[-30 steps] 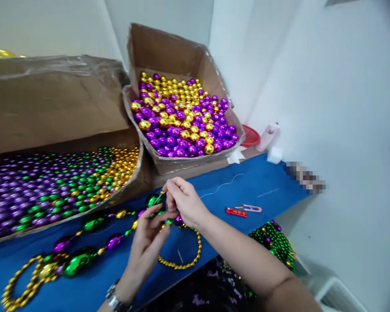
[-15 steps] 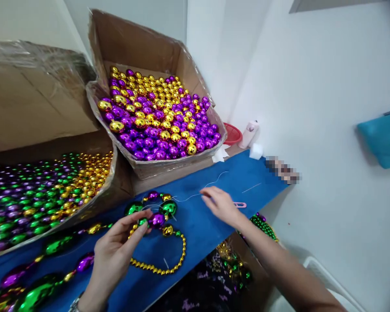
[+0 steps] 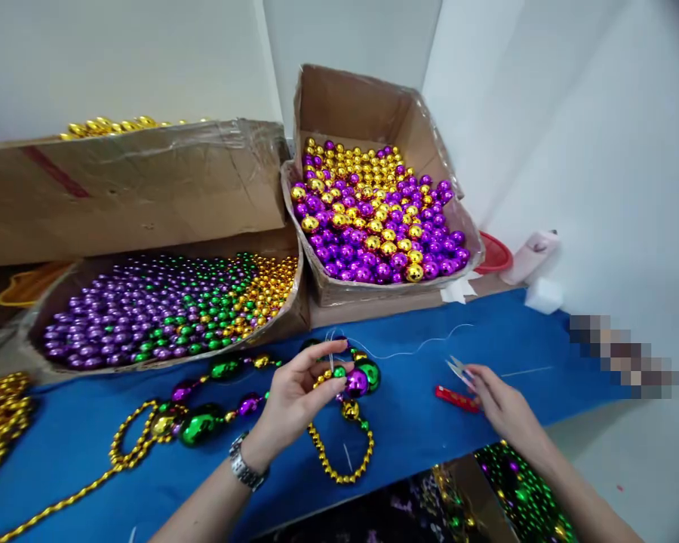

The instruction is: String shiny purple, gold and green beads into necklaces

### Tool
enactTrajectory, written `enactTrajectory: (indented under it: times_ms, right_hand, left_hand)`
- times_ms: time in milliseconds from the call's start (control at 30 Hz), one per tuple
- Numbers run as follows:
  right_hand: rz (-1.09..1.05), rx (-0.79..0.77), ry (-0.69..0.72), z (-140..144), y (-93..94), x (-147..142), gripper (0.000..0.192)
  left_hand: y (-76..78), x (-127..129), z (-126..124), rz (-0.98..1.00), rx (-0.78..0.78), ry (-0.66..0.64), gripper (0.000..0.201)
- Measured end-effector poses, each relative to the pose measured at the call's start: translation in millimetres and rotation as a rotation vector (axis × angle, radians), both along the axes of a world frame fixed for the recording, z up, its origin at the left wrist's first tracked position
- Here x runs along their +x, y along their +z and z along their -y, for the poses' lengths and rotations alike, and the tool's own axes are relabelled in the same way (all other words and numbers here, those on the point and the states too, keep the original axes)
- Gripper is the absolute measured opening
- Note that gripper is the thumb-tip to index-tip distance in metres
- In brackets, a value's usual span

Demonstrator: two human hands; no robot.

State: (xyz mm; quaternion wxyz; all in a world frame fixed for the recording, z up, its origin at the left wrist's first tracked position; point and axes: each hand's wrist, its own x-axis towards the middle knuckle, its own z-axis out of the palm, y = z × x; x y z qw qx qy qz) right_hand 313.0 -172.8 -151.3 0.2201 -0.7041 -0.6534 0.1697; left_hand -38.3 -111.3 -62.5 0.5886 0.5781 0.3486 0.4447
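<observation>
My left hand (image 3: 294, 392) pinches a bead necklace (image 3: 356, 383) near a small green bead, beside a large purple bead. White thread ends stick up behind the fingers. From the necklace, a gold bead loop (image 3: 345, 478) lies down on the blue table cover (image 3: 413, 422). A long white thread (image 3: 399, 354) trails off to the right. Apart from the necklace, my right hand (image 3: 501, 407) holds small thread snips (image 3: 457, 369), their pointed blades parted and aimed up-left. Just below the blades lies a red flat object (image 3: 456, 399), its kind unclear.
A cardboard box (image 3: 385, 294) of purple and gold beads stands behind. Left of it, another box (image 3: 294, 313) holds purple, green and gold beads. More strung beads (image 3: 201, 424) lie at left. A red basket (image 3: 496, 253), pink bottle (image 3: 532, 256) and white block (image 3: 545, 296) sit back right.
My right hand has let go of the thread and taken up the snips. My left hand still pinches the necklace. The view has swung left, showing more of the boxes.
</observation>
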Motion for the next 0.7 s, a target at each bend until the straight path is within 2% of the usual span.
enactTrajectory:
  times_ms: [67, 133, 200, 267, 333, 467, 700]
  right_hand:
    - [-0.097, -0.054, 0.102, -8.0, 28.2, -33.9, 0.035]
    - [-0.29, -0.123, 0.296, -17.5, 59.3, -69.3, 0.031]
    - [-0.335, -0.06, 0.446, -28.5, 85.4, -98.4, 0.025]
    - [-0.297, -0.007, 0.542, -39.8, 101.3, -117.1, 0.023]
    - [-0.245, 0.027, 0.604, -49.3, 107.6, -126.4, 0.022]
    - [-0.207, 0.054, 0.687, -58.4, 108.2, -132.3, 0.022]
    - [-0.176, 0.088, 0.702, -56.9, 109.7, -135.5, 0.022]
  left_hand:
    - [-1.1, 0.5, 1.6, -0.024, 0.007, -0.023, 0.041]
    - [-1.9, 1.8, 2.2, -0.034, 0.009, -0.041, 0.041]
    - [-2.2, 3.0, 2.1, -0.038, 0.002, -0.063, 0.042]
    - [-2.0, 3.5, 2.0, -0.046, -0.003, -0.088, 0.044]
    - [-1.3, 3.0, 2.0, -0.077, 0.01, -0.096, 0.045]
    - [0.8, 0.8, 2.3, -0.176, 0.071, -0.08, 0.046]
    - [3.2, 3.6, 1.9, -0.175, 0.148, -0.074, 0.042]
